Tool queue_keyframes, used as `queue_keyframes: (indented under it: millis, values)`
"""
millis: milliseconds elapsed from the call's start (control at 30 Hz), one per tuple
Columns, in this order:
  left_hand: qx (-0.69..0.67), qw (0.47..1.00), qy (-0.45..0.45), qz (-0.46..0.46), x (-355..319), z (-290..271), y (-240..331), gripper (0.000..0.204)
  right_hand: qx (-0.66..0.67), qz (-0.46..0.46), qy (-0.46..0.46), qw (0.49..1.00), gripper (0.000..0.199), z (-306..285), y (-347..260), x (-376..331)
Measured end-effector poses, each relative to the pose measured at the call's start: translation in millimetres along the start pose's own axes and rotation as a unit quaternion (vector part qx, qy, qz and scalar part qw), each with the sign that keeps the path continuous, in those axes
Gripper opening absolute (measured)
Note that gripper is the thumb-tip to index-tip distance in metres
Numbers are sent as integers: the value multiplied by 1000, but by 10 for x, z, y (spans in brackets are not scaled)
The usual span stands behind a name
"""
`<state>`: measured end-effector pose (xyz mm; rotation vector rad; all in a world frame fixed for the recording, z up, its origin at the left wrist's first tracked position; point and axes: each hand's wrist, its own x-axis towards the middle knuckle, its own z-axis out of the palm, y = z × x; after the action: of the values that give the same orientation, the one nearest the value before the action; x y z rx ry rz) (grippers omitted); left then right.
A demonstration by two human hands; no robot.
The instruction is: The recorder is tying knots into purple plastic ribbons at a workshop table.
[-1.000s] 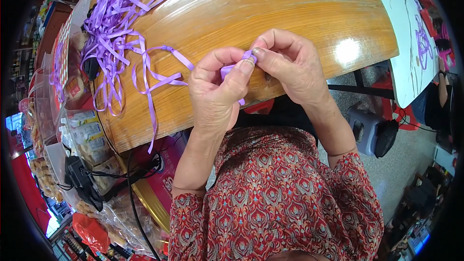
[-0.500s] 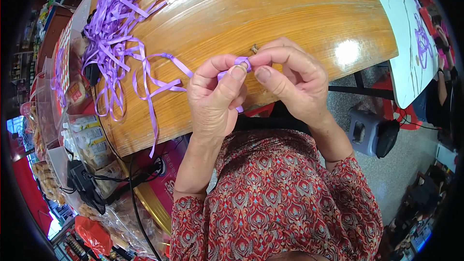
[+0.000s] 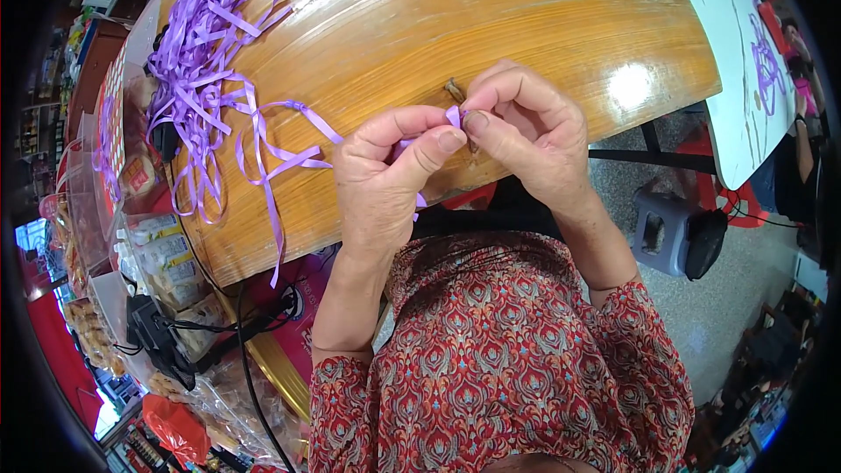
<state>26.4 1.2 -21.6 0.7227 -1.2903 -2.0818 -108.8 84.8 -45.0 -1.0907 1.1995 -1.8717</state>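
Note:
My left hand [image 3: 385,180] and my right hand [image 3: 530,136] meet over the near edge of a glossy wooden table [image 3: 491,17]. Both pinch a short piece of purple ribbon [image 3: 453,116] between thumb and fingertips; a bit of it shows below my left hand. A loose purple ribbon strand [image 3: 289,158] trails left across the table toward a tangled pile of purple ribbons [image 3: 197,61] at the table's far left.
A white table with purple ribbon on it [image 3: 745,61] stands to the right, with a person's arm beside it. A grey stool [image 3: 666,232] is on the floor at right. Packaged goods, a black device and cables [image 3: 162,333] lie at lower left.
Both hands have shifted slightly while working the small ribbon piece; my fingertips have closed tighter around it. The loose strand on the table has moved a little.

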Motion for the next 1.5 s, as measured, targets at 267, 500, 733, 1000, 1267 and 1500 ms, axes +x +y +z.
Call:
queue_keyframes:
  millis: [267,500,733,1000,1267,1500]
  values:
    - [141,990,21,10,-69,49,76,12,37,22,-5,999,7,-38,-18,-13]
    - [111,993,34,19,-86,59,105,10,63,35,5,997,6,-40,-40,-59]
    - [76,996,53,21,-85,38,72,11,39,31,9,999,16,-51,-60,-75]
    - [71,996,51,12,-104,46,102,12,-312,-210,-58,925,36,-103,-237,7]
    - [87,995,32,21,-123,5,111,10,-452,-319,-113,825,34,-175,-276,120]
    - [171,982,49,56,-116,-23,156,6,-464,-313,-112,821,25,-278,-319,138]
